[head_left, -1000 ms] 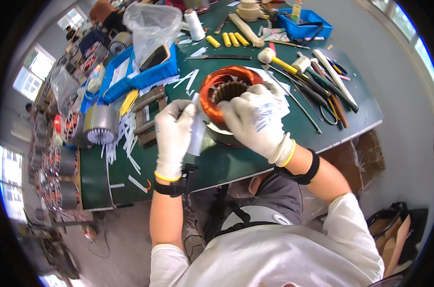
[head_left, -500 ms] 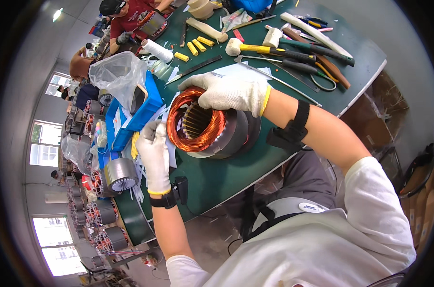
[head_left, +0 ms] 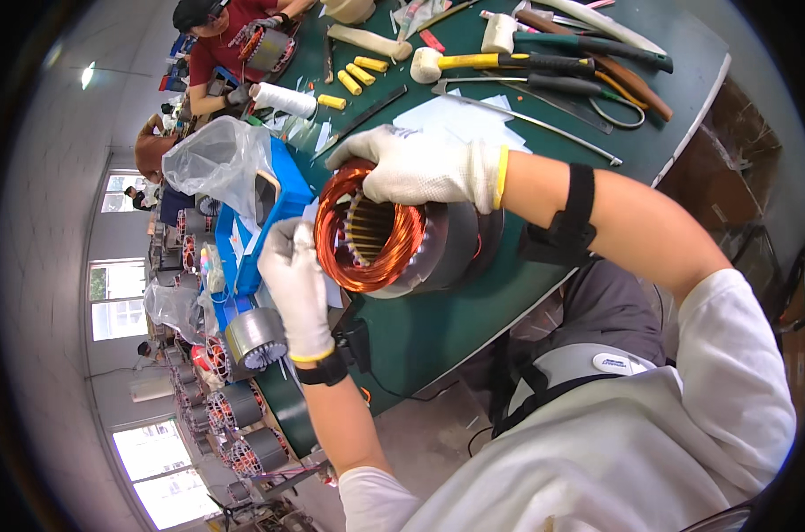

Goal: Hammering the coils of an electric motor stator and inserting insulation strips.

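Observation:
A stator (head_left: pixel 449 248) lies on its side on the green workbench, a grey metal cylinder with yellowish slots showing inside its bore. Around its left-facing end runs a thick ring of copper winding (head_left: pixel 398 262). My right hand (head_left: pixel 420 171), in a white glove, reaches over the top of this ring, its fingers on the far side and its thumb dipping toward the bore. On the ring's left edge, my gloved left hand (head_left: pixel 296 275) is closed with curled fingers against the wire. The fingertips of the left hand are partly hidden.
Mallets (head_left: pixel 427 65), a long metal rod (head_left: pixel 544 130) and other hand tools lie at the back right. White paper (head_left: pixel 460 120), yellow rolls (head_left: pixel 349 82) and a thread spool (head_left: pixel 283 99) are beyond the stator. Left stands a blue bin (head_left: pixel 283 191); a co-worker (head_left: pixel 221 53) sits farther off.
The view has shifted slightly, so the scene sits a little differently in the picture. Both hands stay on the copper winding, with little visible movement against it.

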`<state>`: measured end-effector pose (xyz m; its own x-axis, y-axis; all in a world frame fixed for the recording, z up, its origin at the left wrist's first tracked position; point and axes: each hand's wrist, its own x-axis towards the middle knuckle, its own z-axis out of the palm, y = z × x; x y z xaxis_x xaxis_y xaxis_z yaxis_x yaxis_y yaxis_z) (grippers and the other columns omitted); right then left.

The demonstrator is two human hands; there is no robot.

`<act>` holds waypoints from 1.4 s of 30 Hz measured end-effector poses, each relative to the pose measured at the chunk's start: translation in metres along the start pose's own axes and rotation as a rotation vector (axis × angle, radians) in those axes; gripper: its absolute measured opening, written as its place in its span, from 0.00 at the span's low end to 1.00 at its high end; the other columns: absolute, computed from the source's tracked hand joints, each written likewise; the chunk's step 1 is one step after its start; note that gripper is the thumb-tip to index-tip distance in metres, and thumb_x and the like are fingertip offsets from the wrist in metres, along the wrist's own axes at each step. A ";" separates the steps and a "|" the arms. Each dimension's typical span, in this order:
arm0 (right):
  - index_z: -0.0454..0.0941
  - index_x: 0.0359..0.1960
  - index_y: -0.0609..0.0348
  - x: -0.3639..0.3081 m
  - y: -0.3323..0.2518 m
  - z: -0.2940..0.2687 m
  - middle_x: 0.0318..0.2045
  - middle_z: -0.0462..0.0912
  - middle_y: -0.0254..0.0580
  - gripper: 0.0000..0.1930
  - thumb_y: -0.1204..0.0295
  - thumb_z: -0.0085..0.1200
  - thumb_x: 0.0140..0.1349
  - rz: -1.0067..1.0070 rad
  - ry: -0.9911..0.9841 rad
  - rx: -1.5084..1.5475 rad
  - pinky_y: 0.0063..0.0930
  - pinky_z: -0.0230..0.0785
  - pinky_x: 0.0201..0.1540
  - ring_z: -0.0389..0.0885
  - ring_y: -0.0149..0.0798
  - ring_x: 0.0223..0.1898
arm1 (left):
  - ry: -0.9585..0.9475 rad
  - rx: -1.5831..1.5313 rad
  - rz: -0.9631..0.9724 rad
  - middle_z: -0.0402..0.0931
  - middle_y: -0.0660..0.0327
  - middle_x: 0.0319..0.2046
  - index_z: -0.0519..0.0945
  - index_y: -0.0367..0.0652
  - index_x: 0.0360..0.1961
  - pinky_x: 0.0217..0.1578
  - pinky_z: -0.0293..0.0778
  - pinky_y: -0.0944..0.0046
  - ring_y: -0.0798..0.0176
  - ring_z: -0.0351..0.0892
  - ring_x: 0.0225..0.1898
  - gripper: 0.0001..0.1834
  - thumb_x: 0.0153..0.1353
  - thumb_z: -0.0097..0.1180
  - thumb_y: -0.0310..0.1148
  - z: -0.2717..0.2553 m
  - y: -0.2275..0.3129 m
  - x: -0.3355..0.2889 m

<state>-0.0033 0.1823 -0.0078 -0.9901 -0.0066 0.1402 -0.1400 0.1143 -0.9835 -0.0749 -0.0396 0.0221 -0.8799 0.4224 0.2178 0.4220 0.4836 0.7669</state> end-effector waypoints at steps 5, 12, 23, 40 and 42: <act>0.72 0.61 0.66 -0.007 0.005 -0.003 0.52 0.81 0.50 0.31 0.80 0.51 0.50 0.026 0.020 0.065 0.31 0.70 0.59 0.79 0.42 0.55 | -0.254 0.053 -0.015 0.76 0.66 0.33 0.80 0.35 0.39 0.39 0.67 0.70 0.73 0.70 0.36 0.14 0.69 0.58 0.38 -0.016 0.016 0.008; 0.74 0.60 0.65 0.000 0.008 -0.002 0.51 0.81 0.49 0.29 0.79 0.51 0.52 -0.010 0.013 0.083 0.29 0.70 0.60 0.79 0.39 0.54 | -0.226 0.031 -0.046 0.75 0.68 0.32 0.80 0.34 0.38 0.39 0.66 0.70 0.75 0.67 0.35 0.17 0.68 0.59 0.42 -0.012 0.021 0.010; 0.77 0.57 0.67 0.010 0.017 -0.006 0.48 0.83 0.43 0.19 0.68 0.50 0.68 -0.170 -0.026 -0.099 0.24 0.70 0.59 0.79 0.31 0.52 | -0.235 -0.039 -0.063 0.75 0.69 0.29 0.81 0.36 0.36 0.35 0.66 0.71 0.77 0.66 0.31 0.22 0.67 0.60 0.49 -0.016 0.013 0.002; 0.76 0.57 0.68 0.013 0.018 -0.009 0.47 0.83 0.40 0.18 0.72 0.49 0.68 -0.163 -0.026 0.063 0.23 0.72 0.56 0.81 0.29 0.48 | -0.167 0.052 0.004 0.74 0.70 0.24 0.81 0.34 0.34 0.28 0.64 0.73 0.78 0.64 0.26 0.16 0.69 0.58 0.39 -0.002 0.021 0.015; 0.76 0.57 0.67 0.007 0.017 -0.006 0.48 0.83 0.40 0.18 0.72 0.49 0.68 -0.111 -0.029 0.047 0.22 0.72 0.56 0.81 0.29 0.48 | -0.256 -0.061 -0.133 0.75 0.70 0.27 0.81 0.33 0.36 0.30 0.65 0.73 0.78 0.66 0.28 0.18 0.68 0.59 0.42 -0.012 0.018 0.010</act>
<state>-0.0122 0.1903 -0.0230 -0.9683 -0.0454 0.2455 -0.2480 0.0642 -0.9666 -0.0782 -0.0356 0.0454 -0.8393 0.5421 -0.0405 0.2861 0.5039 0.8150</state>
